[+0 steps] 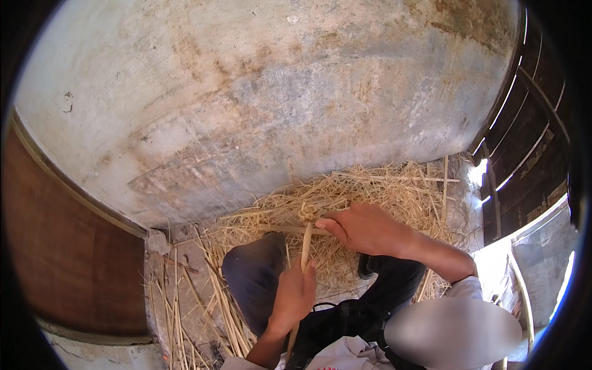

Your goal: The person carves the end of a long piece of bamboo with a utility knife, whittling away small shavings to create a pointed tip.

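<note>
My left hand (295, 295) is wrapped round a pale stick (306, 245), which looks like split bamboo. The stick rises at a slant between my knees, and its lower part runs down past my left wrist. Curled shavings (307, 213) bunch at its upper end. Beside that end my right hand (364, 229) is closed, thumb and finger at the shavings; what it grips is hidden. A pale flat strip (280, 229) lies crosswise behind the stick; I cannot tell whether my right hand touches it.
A heap of straw-coloured shavings (388, 191) covers the floor along the stained wall (296, 111). Several long thin strips (225, 296) lie left of my left knee (253, 265). A brown wooden panel (74, 240) stands at the left, dark slatted boards (530, 135) at the right.
</note>
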The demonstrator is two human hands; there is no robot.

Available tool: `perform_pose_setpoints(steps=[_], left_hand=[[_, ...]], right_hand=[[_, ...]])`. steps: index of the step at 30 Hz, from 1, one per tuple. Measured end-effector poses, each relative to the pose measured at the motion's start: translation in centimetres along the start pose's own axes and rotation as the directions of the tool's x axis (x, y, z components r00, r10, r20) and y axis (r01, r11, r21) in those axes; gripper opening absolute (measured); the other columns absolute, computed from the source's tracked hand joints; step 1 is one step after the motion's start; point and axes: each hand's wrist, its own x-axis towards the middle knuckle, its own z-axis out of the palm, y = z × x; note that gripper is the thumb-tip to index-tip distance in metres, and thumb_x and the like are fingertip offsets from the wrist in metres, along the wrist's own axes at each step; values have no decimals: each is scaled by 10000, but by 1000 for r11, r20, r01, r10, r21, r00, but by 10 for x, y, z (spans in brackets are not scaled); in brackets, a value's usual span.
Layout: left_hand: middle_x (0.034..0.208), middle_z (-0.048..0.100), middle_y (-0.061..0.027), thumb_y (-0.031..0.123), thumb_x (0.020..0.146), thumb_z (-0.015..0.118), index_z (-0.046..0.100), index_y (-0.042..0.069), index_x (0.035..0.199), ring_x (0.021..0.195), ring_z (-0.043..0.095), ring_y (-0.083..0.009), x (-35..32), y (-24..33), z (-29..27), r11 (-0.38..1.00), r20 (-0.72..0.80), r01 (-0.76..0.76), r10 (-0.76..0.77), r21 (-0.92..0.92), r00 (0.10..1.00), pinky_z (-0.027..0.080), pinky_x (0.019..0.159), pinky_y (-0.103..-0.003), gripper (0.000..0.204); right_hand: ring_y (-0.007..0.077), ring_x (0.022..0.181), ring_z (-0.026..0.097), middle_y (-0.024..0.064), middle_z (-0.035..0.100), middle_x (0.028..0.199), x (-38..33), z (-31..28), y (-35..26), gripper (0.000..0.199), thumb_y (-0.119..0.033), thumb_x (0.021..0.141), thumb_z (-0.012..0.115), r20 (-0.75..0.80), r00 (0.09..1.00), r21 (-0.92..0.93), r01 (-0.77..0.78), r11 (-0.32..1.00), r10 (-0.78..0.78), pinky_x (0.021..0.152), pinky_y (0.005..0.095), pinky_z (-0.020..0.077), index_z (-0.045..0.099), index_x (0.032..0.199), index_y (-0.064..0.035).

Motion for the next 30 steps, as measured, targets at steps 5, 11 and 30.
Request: perform_pose_setpoints(steps=[5,11,30], left_hand=[[631,590,-195,197,1102,532,583,-55,1027,569,628,-380,-1,-4,-1,1000,12,15,-15,-26,1000,440,543,-453,268],[607,568,-93,292,1130,484,570,-18,987,525,557,-201,-1,-6,-1,980,85,90,-76,-179,994,411,529,-392,352],[558,401,24,651,1088,403,428,137,880,371,381,-74,14,-39,-2,35,667,697,331,-716,668,366,337,-248,555]], right_hand=[[505,843,671,255,701,854,2,21,6,520,-460,1128,431,-64,998,156,26,987,-16,763,591,535,718,1055,-33],[433,637,594,210,593,682,9,66,30,502,-407,1146,438,-257,959,369,212,905,-120,628,488,472,634,932,3],[409,542,531,188,504,613,18,99,18,512,-416,1117,481,-683,704,328,535,779,-196,538,454,397,603,847,1]])
